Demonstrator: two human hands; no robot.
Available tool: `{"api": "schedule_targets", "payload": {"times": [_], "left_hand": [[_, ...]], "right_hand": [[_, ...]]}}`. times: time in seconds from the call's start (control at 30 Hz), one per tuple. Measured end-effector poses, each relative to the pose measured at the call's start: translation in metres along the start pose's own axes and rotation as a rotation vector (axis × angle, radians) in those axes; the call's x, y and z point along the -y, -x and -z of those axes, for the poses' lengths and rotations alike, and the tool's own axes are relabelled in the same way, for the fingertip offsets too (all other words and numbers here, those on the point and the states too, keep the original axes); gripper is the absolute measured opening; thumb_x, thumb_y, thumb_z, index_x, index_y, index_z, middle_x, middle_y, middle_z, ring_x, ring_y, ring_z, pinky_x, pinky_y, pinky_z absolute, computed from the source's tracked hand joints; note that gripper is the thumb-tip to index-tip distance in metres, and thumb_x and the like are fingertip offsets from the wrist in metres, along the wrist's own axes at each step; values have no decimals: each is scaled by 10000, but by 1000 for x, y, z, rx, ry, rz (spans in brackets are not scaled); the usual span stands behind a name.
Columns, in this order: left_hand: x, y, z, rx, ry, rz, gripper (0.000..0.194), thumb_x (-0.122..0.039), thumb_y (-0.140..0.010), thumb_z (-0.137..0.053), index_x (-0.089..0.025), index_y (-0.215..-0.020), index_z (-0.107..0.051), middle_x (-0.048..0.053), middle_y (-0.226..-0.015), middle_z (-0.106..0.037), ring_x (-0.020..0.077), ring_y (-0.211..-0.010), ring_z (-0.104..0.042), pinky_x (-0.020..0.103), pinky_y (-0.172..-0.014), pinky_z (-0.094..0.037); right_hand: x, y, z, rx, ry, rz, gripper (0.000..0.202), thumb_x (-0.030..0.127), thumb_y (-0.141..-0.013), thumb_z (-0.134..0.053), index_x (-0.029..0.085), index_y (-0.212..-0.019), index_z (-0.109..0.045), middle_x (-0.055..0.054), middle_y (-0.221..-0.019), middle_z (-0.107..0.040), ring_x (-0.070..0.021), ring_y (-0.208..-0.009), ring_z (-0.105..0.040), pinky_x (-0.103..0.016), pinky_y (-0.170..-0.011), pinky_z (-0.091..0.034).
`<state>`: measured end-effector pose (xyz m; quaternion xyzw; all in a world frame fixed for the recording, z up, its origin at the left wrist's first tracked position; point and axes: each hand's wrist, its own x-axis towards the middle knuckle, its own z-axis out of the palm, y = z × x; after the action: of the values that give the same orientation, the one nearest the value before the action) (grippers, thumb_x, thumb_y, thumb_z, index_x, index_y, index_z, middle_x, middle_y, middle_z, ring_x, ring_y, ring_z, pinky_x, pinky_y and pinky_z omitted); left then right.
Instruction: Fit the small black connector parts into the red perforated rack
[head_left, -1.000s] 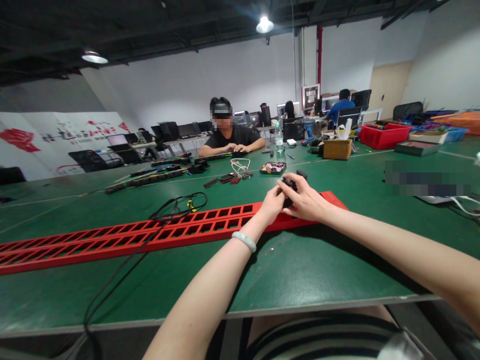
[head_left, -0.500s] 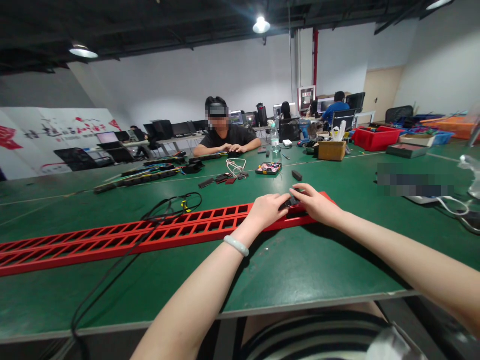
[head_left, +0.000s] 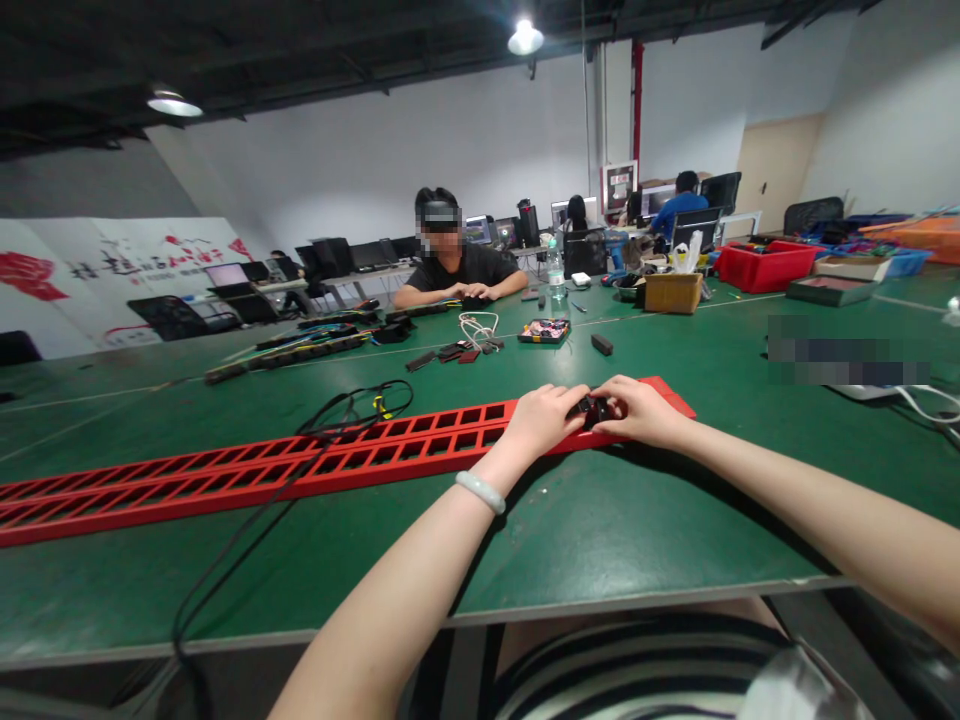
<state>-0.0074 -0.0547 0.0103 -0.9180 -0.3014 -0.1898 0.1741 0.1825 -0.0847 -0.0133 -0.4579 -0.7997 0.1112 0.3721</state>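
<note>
A long red slotted frame (head_left: 420,455) lies across the green table, its solid right end (head_left: 670,390) beyond my hands. Over that end, both hands hold a small black part (head_left: 592,410), whose exact kind I cannot make out. My left hand (head_left: 544,415), with a pale bangle at the wrist, grips the part's left side with bent fingers. From the right, my right hand (head_left: 645,410) closes thumb and fingers on it. The fingers hide much of the part.
A black cable (head_left: 281,490) loops over the red frame and hangs off the table's front edge. Beyond lie a black block (head_left: 601,344), an open box of small parts (head_left: 545,330) and a bottle (head_left: 556,272). Opposite sits a person (head_left: 459,265). Red bin (head_left: 765,268) stands at back right.
My right hand's fingers have shifted from over the black part to its right side, and more of the part shows between my hands. The view has turned slightly left.
</note>
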Motion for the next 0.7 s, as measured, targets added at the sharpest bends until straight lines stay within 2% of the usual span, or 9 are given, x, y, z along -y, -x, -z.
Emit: {"api": "schedule_targets", "payload": {"times": [0.17,0.37,0.7], "left_hand": [[1,0,2,18,96,47,311,-353,-811,-459,-241,-1100,-487,17,-947,-610,152,-829,-547,251,-731,-424],[2,0,2,18,143,85,316,-339,-813,-459,-252,-1117,-476,11,-973,-604,151,-855,-545,255,-774,-420],[4,1,-2,13,147,178,320,-382,-816,-447,-247,-1105,-481,29,-960,-602,161,-868,-553,254,-756,-427]], "right_hand": [[-1,1,-2,24,-40,12,440,322,-651,-628,185,-1067,-584,-54,-893,-534,-133,-694,-527,-288,-670,-464],[-3,-1,-5,35,6,113,463,358,-697,-596,172,-1119,-560,-92,-987,-536,-188,-873,-543,-327,-815,-436],[0,-2,-1,66,7,102,358,332,-701,-603,181,-1026,-604,-75,-931,-610,-191,-864,-564,-325,-787,-446]]}}
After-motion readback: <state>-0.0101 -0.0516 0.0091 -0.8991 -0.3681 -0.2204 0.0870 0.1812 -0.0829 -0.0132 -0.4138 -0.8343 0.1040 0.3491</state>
